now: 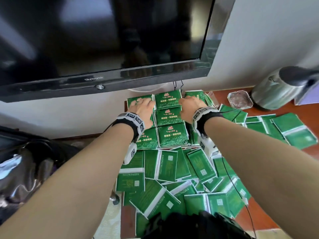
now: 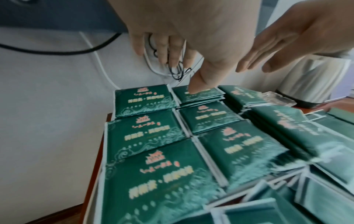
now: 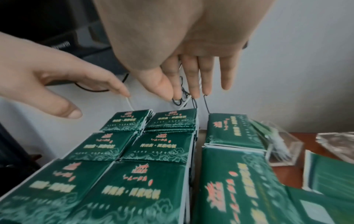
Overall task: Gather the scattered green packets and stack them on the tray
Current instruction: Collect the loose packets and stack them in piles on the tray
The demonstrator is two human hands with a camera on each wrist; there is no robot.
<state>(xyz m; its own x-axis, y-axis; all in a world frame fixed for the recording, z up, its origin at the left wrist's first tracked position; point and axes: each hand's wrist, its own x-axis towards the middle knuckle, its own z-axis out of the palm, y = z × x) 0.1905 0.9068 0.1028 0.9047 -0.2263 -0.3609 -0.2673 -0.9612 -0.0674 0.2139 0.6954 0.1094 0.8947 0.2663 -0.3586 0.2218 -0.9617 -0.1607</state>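
Under a wall TV [image 1: 103, 40], the worktop [image 1: 259, 219] carries neat stacks [image 1: 170, 123] and loose packets [image 1: 165, 169], both hands, left [image 1: 143, 109] and right [image 1: 189, 105], spread flat above the stacks; packets look light, slick, best pinched by edges.

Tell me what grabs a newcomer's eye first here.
The green packets: neat face-up stacks in a grid at the table's far end under the black TV, and a loose scattered heap nearer the person. Both hands, left hand and right hand, reach over the stacks with fingers straight, holding nothing. A steel kettle stands at the far right.
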